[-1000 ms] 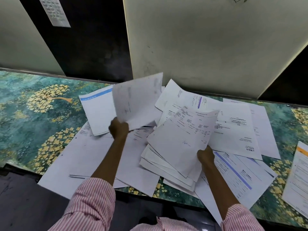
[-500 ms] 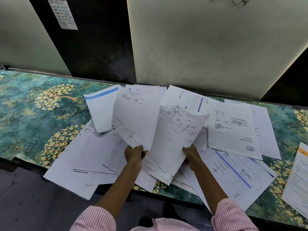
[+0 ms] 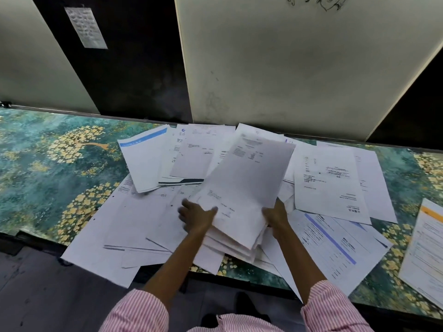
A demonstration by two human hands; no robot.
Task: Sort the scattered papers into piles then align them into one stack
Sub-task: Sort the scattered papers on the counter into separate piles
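Note:
A loose sheaf of several white printed sheets point(image 3: 247, 185) is raised at a slant over the middle of the table. My right hand point(image 3: 276, 218) grips its lower right edge, fingers hidden under the paper. My left hand point(image 3: 196, 216) holds the lower left edge with the thumb on top; its fingers are blurred. More papers lie scattered flat: a blue-headed sheet point(image 3: 143, 161) at the back left, a printed letter point(image 3: 328, 180) on the right, a blue-striped form point(image 3: 335, 245) at the front right and plain sheets point(image 3: 112, 231) overhanging the front edge.
The table point(image 3: 48, 164) has a green cover with yellow flower patterns. An orange-topped sheet point(image 3: 424, 250) lies at the far right edge. Grey and black wall panels point(image 3: 287, 68) rise straight behind the table. A dark floor shows below the front edge.
My left hand carried its sheet rightward and laid it onto the sheaf in my right hand. Both hands now hold one combined bundle, lowered a little toward the table.

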